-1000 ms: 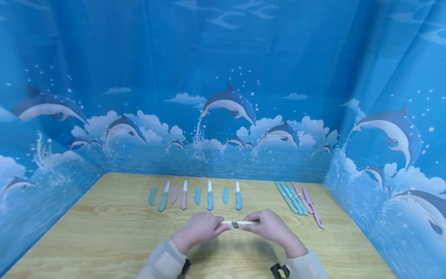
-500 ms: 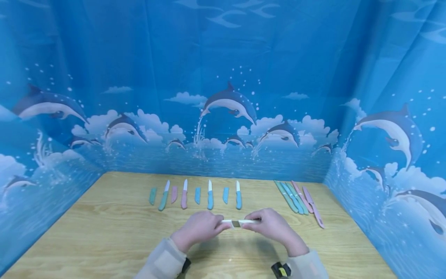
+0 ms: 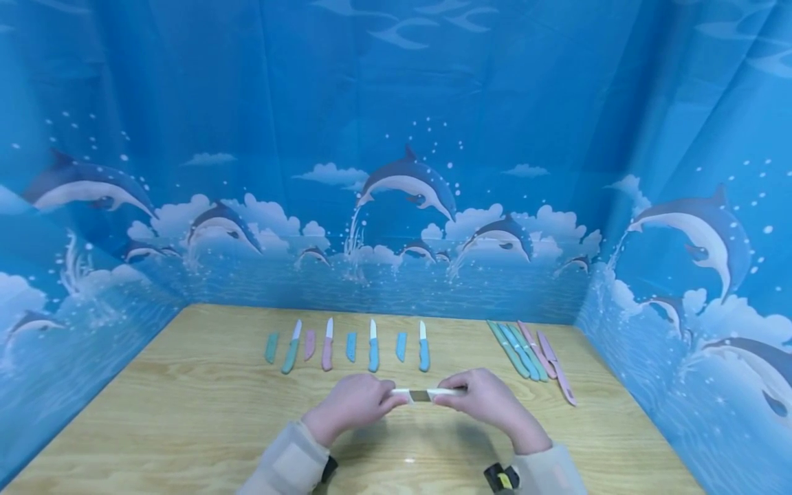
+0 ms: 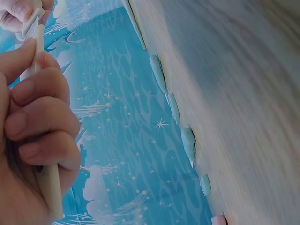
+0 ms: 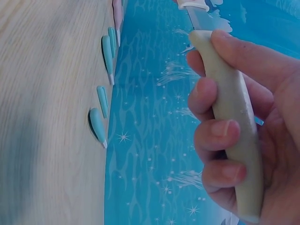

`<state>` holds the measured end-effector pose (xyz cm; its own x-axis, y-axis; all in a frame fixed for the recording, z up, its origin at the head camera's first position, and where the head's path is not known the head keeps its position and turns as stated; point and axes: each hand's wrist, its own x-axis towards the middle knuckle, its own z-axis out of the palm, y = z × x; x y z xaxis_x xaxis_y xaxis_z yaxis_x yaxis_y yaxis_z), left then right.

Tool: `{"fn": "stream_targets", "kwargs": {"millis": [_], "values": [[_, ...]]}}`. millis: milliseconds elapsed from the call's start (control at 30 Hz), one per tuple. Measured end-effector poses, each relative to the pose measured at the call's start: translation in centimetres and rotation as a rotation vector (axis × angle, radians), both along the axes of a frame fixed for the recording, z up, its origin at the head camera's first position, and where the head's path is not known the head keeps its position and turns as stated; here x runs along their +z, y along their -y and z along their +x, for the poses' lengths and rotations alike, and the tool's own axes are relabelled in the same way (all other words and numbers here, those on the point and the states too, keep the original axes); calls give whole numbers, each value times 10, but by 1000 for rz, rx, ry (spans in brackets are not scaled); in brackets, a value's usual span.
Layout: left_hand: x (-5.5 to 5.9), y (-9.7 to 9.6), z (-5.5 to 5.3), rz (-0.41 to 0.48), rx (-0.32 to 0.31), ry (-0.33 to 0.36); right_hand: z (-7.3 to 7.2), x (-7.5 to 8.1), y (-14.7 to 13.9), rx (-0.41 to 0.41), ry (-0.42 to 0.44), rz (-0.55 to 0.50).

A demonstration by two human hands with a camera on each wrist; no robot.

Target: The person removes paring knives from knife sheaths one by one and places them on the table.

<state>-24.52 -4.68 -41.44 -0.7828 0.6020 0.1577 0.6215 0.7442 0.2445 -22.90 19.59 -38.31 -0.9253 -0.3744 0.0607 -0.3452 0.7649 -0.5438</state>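
Over the near middle of the table, my right hand [image 3: 482, 402] grips the cream handle [image 5: 232, 103] of a small knife, fingers curled round it. My left hand [image 3: 355, 402] grips the matching cream sheath [image 4: 50, 187], seen edge-on in the left wrist view. A short stretch of bare blade [image 3: 419, 396] shows between the two hands, its tip end hidden inside the sheath. Knife and sheath lie level in one line, raised above the wood with shadows below.
Behind the hands, a row on the table [image 3: 185, 412] alternates sheaths and bare knives: green knife [image 3: 291, 349], pink knife [image 3: 326, 347], blue knife [image 3: 373, 349] and second blue knife [image 3: 423, 349]. Several sheathed knives [image 3: 522, 350] lie together at right, beside a pink knife [image 3: 557, 368]. Dolphin-print curtains enclose the table.
My hands have drawn slightly apart, the right one moving a little rightward. More blade shows between handle and sheath than a second ago. The knives on the table stay put.
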Motion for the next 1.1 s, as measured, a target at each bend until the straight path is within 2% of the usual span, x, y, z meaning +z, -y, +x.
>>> {"fn": "stream_targets", "kwargs": {"millis": [333,933,1100], "values": [[0,1,-1,-17,10,7,-2,-1,-2,-16,16,-5],[2,0,0,-21,6,33,-3,-1,-6,2,27,-1],[2,0,-1,-31,4,22,-2,0,-6,-1,17,-5]]}}
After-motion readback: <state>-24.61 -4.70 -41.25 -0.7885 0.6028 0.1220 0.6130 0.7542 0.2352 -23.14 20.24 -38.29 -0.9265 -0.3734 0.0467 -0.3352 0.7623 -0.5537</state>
